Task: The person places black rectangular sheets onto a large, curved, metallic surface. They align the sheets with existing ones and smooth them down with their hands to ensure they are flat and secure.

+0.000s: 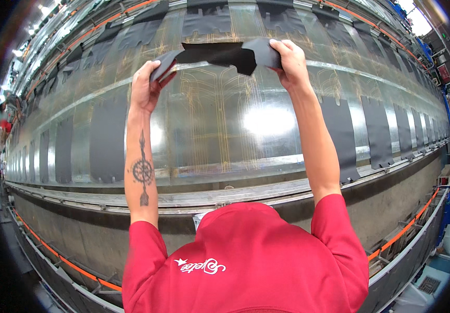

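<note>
Shiny table [199, 120], one; flat dark sheets [107, 138], over ten; two hands [144, 86] [292, 62] gripping one bent piece [212, 53].

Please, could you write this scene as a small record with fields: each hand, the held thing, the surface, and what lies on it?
Left hand: grips the left end of a flexible dark grey-black sheet
Right hand: grips the right end
Sheet shape: spans between the hands, ends bent
Surface: long, shiny table with yellow curved and straight lines
On surface: flat dark grey cut panels, near and far sides
Clothing: red short-sleeved shirt
</note>
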Tool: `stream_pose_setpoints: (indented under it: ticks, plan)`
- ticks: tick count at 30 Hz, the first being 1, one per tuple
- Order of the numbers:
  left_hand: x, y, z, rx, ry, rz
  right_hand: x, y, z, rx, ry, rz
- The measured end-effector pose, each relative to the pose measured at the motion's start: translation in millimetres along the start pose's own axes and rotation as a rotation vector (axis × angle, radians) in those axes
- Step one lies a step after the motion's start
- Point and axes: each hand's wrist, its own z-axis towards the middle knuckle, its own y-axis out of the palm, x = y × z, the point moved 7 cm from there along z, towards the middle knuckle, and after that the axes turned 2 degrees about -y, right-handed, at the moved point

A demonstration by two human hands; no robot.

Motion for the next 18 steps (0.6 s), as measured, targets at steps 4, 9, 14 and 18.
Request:
stream_pose_setpoints:
  ticks: [4, 9, 14, 18]
  plan:
    - [-52.7, -23.8, 6.1, 0.054, -0.119, 0.011, 50.2, -28.0, 16.2, -0.025, -0.044, -0.204]
    - [-162.1, -88.7, -35.3, 0.087, -0.324, 0.155, 153.9, -82.0, -37.7, -0.053, 0.048, -0.229]
    - [-275.2, -156.3, -78.4, 0.249, -0.483, 0.327, 276.5, -143.4, -94.3, -0.127, 0.351, -0.406]
    - [-325.4, -183.3, -111.7, 0.308, -0.517, 0.344, 311.6, -164.7, -132.3, -0.008, 0.499, -0.542]
